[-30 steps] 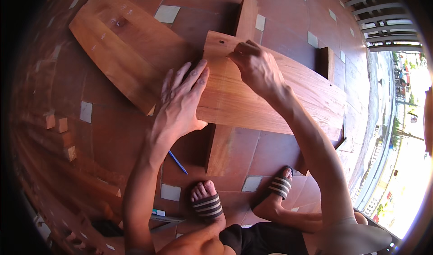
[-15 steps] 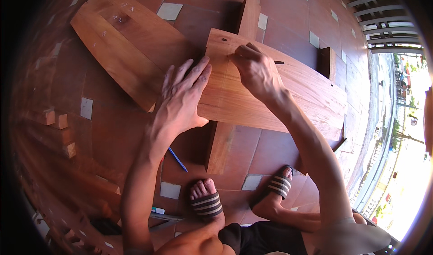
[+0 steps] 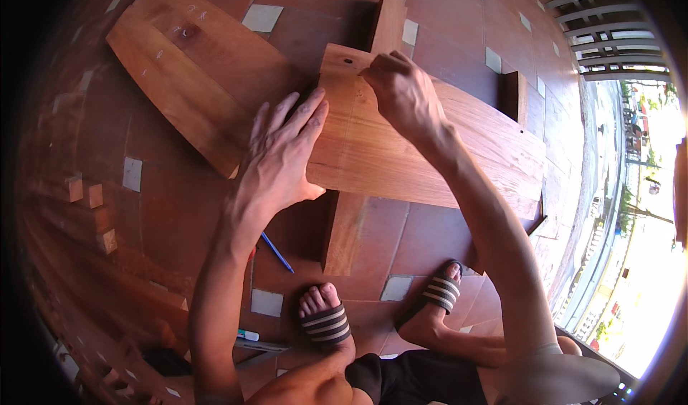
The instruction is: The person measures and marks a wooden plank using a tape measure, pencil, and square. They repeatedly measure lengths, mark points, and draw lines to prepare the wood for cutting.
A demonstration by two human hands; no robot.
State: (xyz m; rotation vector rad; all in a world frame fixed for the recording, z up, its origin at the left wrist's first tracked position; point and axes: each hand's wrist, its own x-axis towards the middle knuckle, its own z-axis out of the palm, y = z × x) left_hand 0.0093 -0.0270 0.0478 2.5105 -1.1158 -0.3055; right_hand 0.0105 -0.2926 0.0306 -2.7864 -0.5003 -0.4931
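A long reddish-brown wooden board (image 3: 430, 158) lies across wooden supports, with a small dark hole near its far left corner. My left hand (image 3: 283, 143) rests at the board's left end, fingers spread and thumb at the near edge. Over the far edge, beside the hole, my right hand (image 3: 405, 89) is closed in a pinch, knuckles up. A thin dark stick showed past this hand half a second ago; the hand now hides it, and its kind cannot be made out.
One support block (image 3: 344, 236) sticks out toward me. A tapered wooden panel (image 3: 179, 75) with chalk-like marks lies at the far left. A blue pen (image 3: 277, 252) and a capped marker (image 3: 248, 335) lie on the tiles near my sandalled feet. Small wood blocks (image 3: 93, 193) stand left.
My right hand has turned and shifted slightly up and left along the board, and the dark stick no longer shows beyond it. The left hand keeps its place on the board.
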